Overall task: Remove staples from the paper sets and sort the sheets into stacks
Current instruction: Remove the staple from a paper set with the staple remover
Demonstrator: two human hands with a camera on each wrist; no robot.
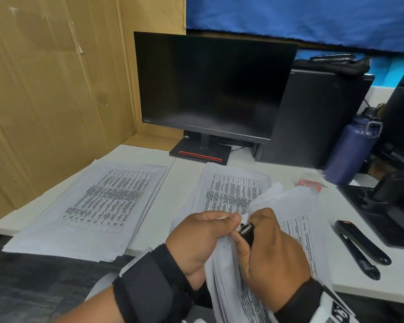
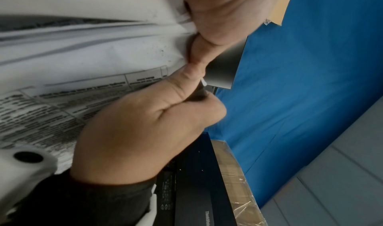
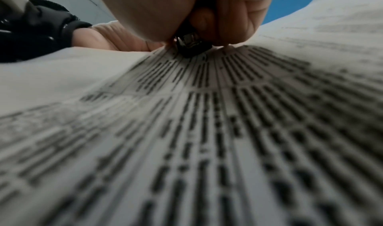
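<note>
Your left hand (image 1: 203, 238) pinches the limp, tear-prone white printed paper set (image 1: 296, 231) at its corner; your right hand (image 1: 268, 248) clamps the small black-and-metal staple remover (image 1: 245, 230) beside it.

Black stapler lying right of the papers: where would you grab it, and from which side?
Take the stapler across its thick red-marked far end, from above. It lies flat on the desk with both arms splayed toward the near edge, so that joined end is probably the one solid grip.

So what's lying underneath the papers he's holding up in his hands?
Under the held paper set lies the middle stack of printed sheets on the white desk; only its far part shows. The near part, and whatever else lies there, is covered by the sheets and both hands.
</note>
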